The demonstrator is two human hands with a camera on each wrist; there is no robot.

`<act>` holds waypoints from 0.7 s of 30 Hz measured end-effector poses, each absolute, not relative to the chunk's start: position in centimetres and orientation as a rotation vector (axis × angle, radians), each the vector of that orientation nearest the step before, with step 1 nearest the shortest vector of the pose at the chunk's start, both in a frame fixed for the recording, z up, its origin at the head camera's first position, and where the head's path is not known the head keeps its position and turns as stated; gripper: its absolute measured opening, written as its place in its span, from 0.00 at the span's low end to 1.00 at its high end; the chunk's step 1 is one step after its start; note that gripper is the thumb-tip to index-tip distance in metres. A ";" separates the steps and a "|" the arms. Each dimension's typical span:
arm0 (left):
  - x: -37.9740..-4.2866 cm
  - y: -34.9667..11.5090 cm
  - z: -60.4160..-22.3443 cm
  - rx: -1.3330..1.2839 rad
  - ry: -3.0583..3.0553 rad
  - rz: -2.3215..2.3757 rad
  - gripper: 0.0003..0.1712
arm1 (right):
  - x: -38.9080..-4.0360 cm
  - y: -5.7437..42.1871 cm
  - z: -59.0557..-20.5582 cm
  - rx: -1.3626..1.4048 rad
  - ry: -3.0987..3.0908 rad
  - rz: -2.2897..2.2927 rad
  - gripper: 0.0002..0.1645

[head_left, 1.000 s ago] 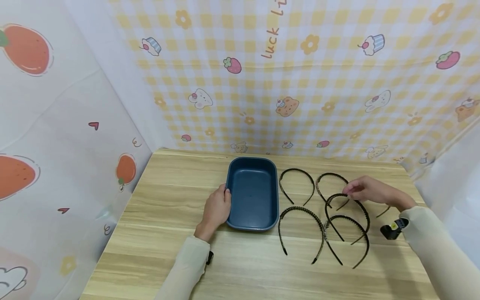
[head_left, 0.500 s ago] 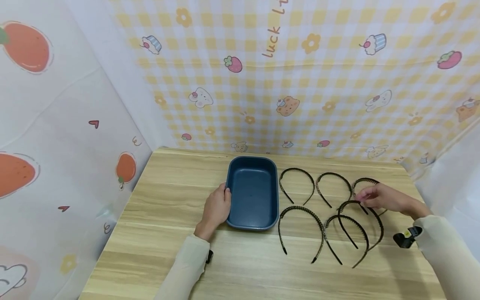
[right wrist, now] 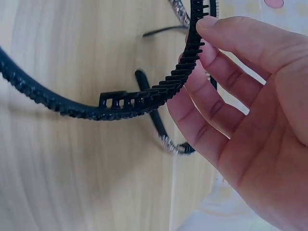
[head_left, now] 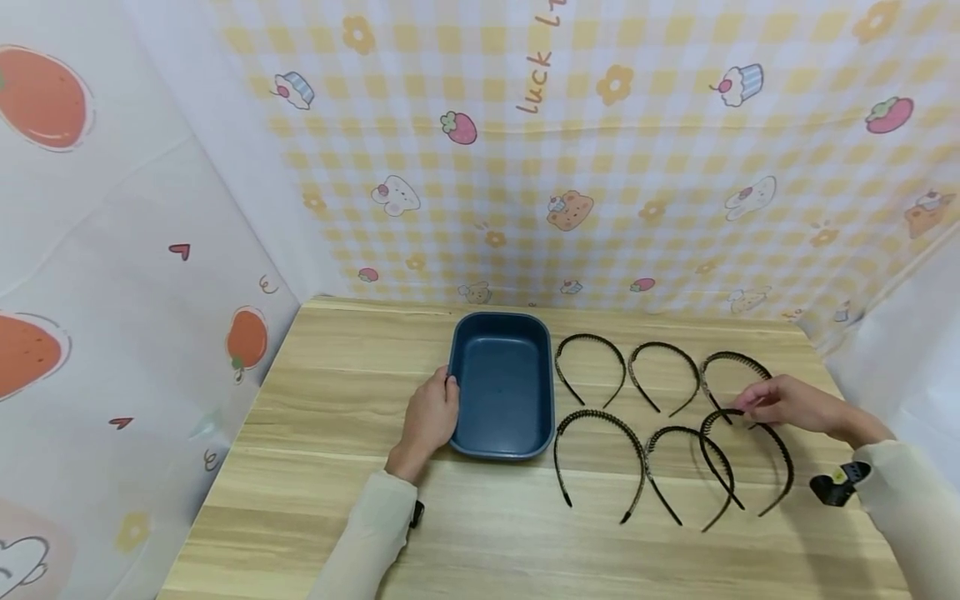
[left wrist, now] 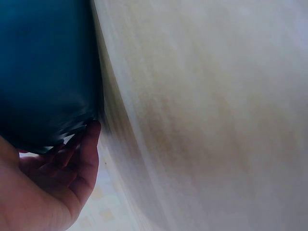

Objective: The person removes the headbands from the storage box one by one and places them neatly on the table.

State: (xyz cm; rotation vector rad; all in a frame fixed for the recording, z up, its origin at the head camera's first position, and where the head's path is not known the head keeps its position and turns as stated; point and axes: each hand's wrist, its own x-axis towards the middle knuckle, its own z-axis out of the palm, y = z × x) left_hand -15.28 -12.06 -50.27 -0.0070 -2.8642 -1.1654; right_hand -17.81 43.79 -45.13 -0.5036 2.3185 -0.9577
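Note:
On the left side of a dark blue rectangular tray (head_left: 502,396), my left hand (head_left: 431,417) grips the wall with the thumb over the rim. The left wrist view shows its fingers (left wrist: 89,156) curled against the outside of the tray. My right hand (head_left: 783,404) pinches the toothed top of a black headband (head_left: 787,462) between thumb and fingers. Its two ends point toward me. In the right wrist view the comb teeth of this headband (right wrist: 86,111) show clearly. Behind it another headband (head_left: 738,356) lies partly covered by my right hand.
Right of the tray, two headbands (head_left: 591,337) (head_left: 663,344) lie in the back row. Two more (head_left: 600,414) (head_left: 726,467) lie in front, the right one beside the held headband and partly overlapped in view. A patterned cloth (head_left: 570,167) hangs behind the wooden table (head_left: 360,350).
My right hand has moved right and slightly toward me with the headband, uncovering the back row's middle headband and more of its right one. The left hand stays on the tray.

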 end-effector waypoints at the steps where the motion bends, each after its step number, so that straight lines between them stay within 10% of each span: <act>1: -15.3 -12.1 -50.3 -0.007 -2.864 -1.166 0.18 | -17.7 44.0 -45.2 -0.515 2.319 -0.959 0.13; 21: -15.3 -12.2 -50.4 -0.013 -2.869 -1.152 0.19 | -15.6 47.8 -46.7 -0.547 2.319 -0.971 0.09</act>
